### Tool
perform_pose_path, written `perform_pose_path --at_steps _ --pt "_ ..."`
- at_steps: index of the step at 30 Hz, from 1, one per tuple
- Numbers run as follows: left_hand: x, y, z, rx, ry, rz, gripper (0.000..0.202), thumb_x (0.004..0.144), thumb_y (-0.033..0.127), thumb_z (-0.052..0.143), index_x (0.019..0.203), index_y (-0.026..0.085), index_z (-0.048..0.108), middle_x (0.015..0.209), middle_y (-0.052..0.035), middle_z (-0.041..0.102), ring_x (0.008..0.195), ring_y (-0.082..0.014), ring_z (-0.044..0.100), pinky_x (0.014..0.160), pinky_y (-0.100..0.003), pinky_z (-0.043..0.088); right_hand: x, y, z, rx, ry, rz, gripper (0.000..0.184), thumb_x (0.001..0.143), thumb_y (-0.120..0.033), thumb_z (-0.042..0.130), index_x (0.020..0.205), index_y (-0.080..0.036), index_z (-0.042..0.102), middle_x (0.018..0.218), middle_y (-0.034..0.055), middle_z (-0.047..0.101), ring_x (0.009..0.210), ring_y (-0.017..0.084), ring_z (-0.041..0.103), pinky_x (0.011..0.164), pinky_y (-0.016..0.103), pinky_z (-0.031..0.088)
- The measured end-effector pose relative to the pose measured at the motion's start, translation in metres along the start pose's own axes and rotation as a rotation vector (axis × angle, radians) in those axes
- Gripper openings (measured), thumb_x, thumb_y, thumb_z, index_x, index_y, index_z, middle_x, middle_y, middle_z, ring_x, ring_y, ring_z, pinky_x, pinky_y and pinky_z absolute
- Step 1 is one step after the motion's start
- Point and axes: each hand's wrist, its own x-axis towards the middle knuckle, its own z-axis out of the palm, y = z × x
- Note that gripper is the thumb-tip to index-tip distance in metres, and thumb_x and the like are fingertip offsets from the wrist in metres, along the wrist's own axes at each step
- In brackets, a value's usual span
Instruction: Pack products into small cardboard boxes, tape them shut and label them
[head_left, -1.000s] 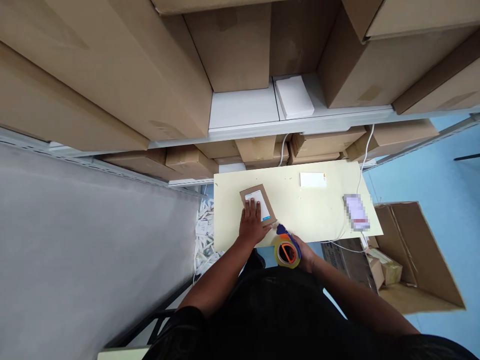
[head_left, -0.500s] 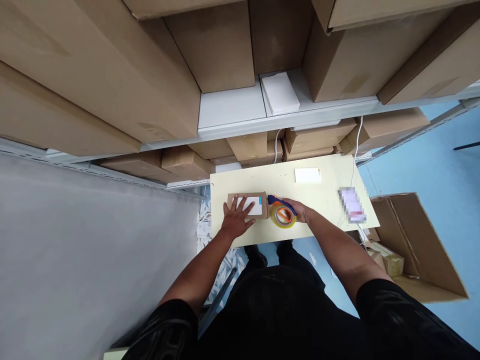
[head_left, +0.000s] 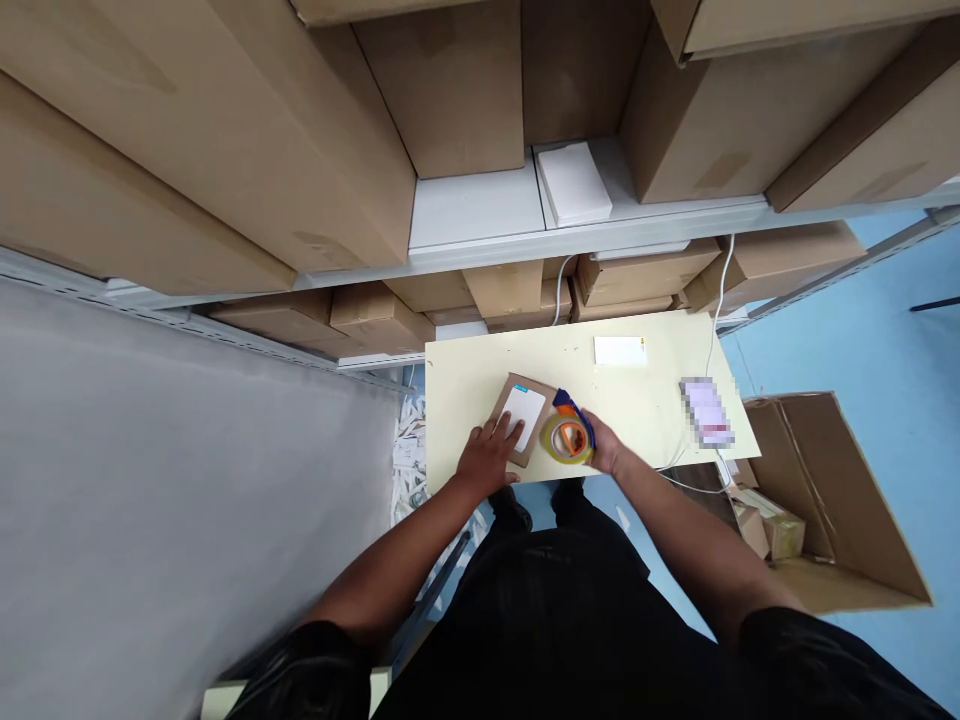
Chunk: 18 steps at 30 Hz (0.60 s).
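A small brown cardboard parcel [head_left: 531, 404] with a white label lies tilted on a pale yellow table [head_left: 465, 380]. My left hand [head_left: 487, 458] rests flat on the parcel's near corner, fingers spread over the label. My right hand [head_left: 604, 446] grips a tape dispenser [head_left: 569, 436] with a yellowish roll, orange core and blue handle. The dispenser sits against the parcel's right edge.
A white card [head_left: 619, 351] and a blurred phone [head_left: 705, 412] on a white cable lie further right on the table. Shelves stacked with large cardboard boxes [head_left: 225, 150] rise behind. An open carton [head_left: 825, 500] stands on the blue floor at right. Paper scraps [head_left: 409, 455] litter the floor at left.
The parcel has been turned on the table, from lying level to tilted with its top to the right. My right hand brought the dispenser from the table's near edge up against the parcel.
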Motion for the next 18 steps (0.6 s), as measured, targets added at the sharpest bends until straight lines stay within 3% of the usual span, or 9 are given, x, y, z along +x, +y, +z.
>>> perform_pose_path --at_steps 3,6,8,12,14,16,18 --pt "0.005 -0.018 -0.001 0.058 0.03 0.123 0.108 0.076 0.058 0.08 0.163 0.031 0.023 0.172 -0.0098 0.009 0.158 -0.0396 0.004 0.124 -0.062 0.011 0.014 -0.05 0.003 -0.118 0.104 0.039 0.047 0.094 -0.062 0.056 0.105 -0.017 0.067 0.084 0.0076 0.075 0.071 0.022 0.071 0.067 0.038 0.062" --pt "0.015 -0.022 0.004 0.054 0.055 0.066 0.104 0.079 0.059 0.076 0.163 0.03 0.023 0.172 -0.0114 0.005 0.158 -0.04 -0.001 0.123 -0.065 0.011 0.017 -0.058 0.007 -0.133 0.072 0.04 0.049 0.094 -0.064 0.055 0.104 -0.017 0.067 0.083 0.0079 0.075 0.07 0.022 0.07 0.068 0.038 0.062" --pt "0.019 -0.018 0.008 0.041 0.064 0.03 0.106 0.078 0.058 0.077 0.164 0.029 0.022 0.172 -0.0111 0.004 0.158 -0.0394 -0.003 0.123 -0.063 0.017 0.01 -0.036 0.005 -0.102 0.051 0.019 0.049 0.096 -0.063 0.052 0.105 -0.017 0.067 0.084 0.0081 0.076 0.072 0.022 0.071 0.07 0.039 0.062" --pt "0.017 -0.01 0.012 0.023 0.082 -0.007 0.105 0.079 0.057 0.078 0.163 0.028 0.023 0.172 -0.0103 0.004 0.158 -0.0385 -0.003 0.122 -0.062 0.021 -0.019 0.048 -0.013 0.008 -0.097 0.077 0.053 0.098 -0.064 0.046 0.109 -0.017 0.069 0.098 0.0104 0.078 0.087 0.024 0.075 0.084 0.042 0.062" --pt "0.016 -0.009 0.012 0.017 0.091 -0.021 0.104 0.079 0.056 0.078 0.163 0.028 0.024 0.172 -0.0101 0.005 0.158 -0.0383 -0.003 0.122 -0.061 0.022 -0.033 0.084 -0.024 -0.007 -0.108 0.118 0.053 0.097 -0.064 0.048 0.105 -0.017 0.07 0.096 0.011 0.078 0.084 0.024 0.075 0.085 0.041 0.061" --pt "0.015 -0.008 0.012 0.009 0.098 -0.019 0.103 0.08 0.055 0.077 0.163 0.027 0.024 0.172 -0.0105 0.005 0.158 -0.0382 -0.004 0.123 -0.059 0.022 -0.041 0.102 -0.03 -0.059 -0.093 0.152 0.052 0.096 -0.065 0.051 0.102 -0.018 0.071 0.093 0.0107 0.078 0.081 0.024 0.075 0.084 0.041 0.061" --pt "0.016 -0.006 0.013 0.003 0.097 0.004 0.103 0.08 0.054 0.077 0.163 0.025 0.023 0.172 -0.0116 0.004 0.158 -0.0385 -0.005 0.124 -0.057 0.021 -0.041 0.103 -0.027 -0.159 -0.057 0.181 0.05 0.094 -0.065 0.054 0.099 -0.018 0.072 0.092 0.0101 0.079 0.078 0.024 0.075 0.082 0.042 0.062"
